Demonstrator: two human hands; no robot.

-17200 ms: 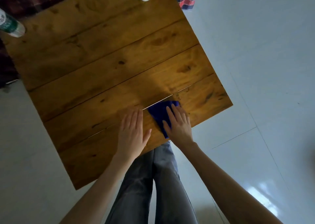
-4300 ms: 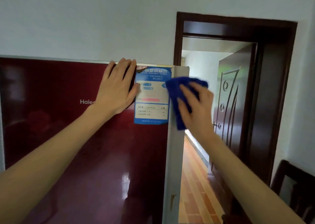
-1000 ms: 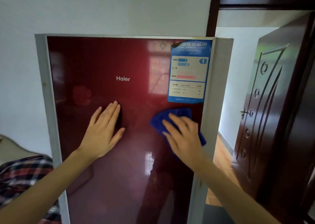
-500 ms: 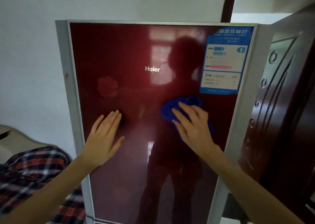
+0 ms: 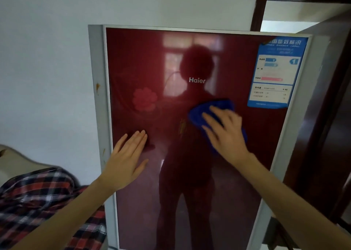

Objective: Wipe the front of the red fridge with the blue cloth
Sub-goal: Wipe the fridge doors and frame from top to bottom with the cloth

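Right hand (image 5: 226, 133) is flat and spread, fingers straight, pressing the blue cloth (image 5: 197, 114) against the glossy door of the red fridge (image 5: 136, 59). It is not gripping the cloth, just pinning it under palm and fingers, and hand and cloth are both blurred. Left hand (image 5: 125, 160) lies open on the door near its left edge, fingers together, holding nothing, most likely as a brace. The cloth sits around mid-height, right of centre, just below and left of the blue energy label (image 5: 275, 73) and under the Haier logo (image 5: 197, 80). It looks soft, light and bunched, so I'd say it should be worked under a flat palm, because fingertips alone could let it slide out on that slick surface. The label's edges may snag, so go lightly there. A faint flower motif (image 5: 144, 98) shows on the left of the door. Plaid fabric (image 5: 34, 196) lies at lower left, and a dark wooden door (image 5: 334, 135) stands to the right.
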